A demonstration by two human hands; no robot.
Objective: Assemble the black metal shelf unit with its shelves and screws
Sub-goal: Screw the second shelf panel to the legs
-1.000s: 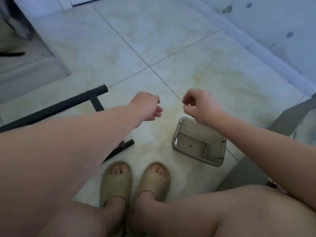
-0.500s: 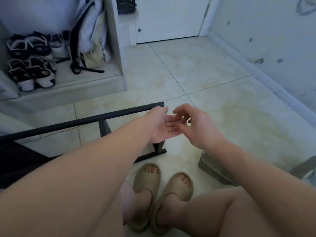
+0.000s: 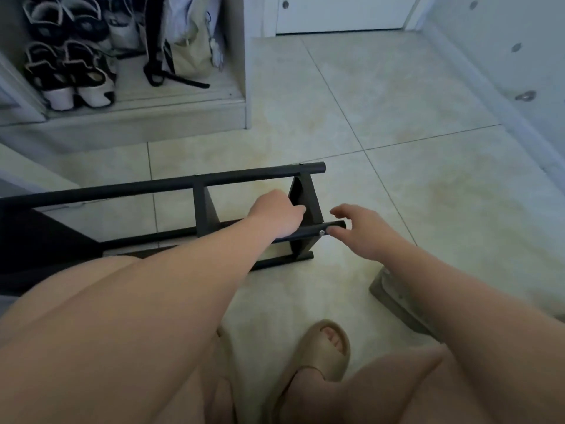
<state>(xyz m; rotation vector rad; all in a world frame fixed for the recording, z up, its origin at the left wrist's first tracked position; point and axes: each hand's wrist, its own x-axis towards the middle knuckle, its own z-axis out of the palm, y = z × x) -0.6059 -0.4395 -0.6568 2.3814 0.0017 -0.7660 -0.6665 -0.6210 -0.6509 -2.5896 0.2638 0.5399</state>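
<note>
The black metal shelf frame [image 3: 171, 185] lies on its side on the tiled floor, with two upright shelf panels between its rails. My left hand [image 3: 275, 214] reaches over the near rail, and its curled fingers hold the edge of the end panel [image 3: 305, 203]. A silver screw [image 3: 321, 232] sits in the near rail close to its end. My right hand [image 3: 363, 232] hovers at that rail end with its fingers spread, the thumb tip touching the rail just right of the screw.
A grey plastic box [image 3: 394, 298] stands on the floor under my right forearm. My sandalled foot [image 3: 324, 350] is below. A low cabinet [image 3: 183, 111] with shoes and bags is at the back left, a white door [image 3: 336, 13] behind, and a wall [image 3: 504, 71] on the right.
My hands met in front of me, then parted and moved down to the frame. The left now holds the end panel and the right touches the rail by the screw. The view tilted up.
</note>
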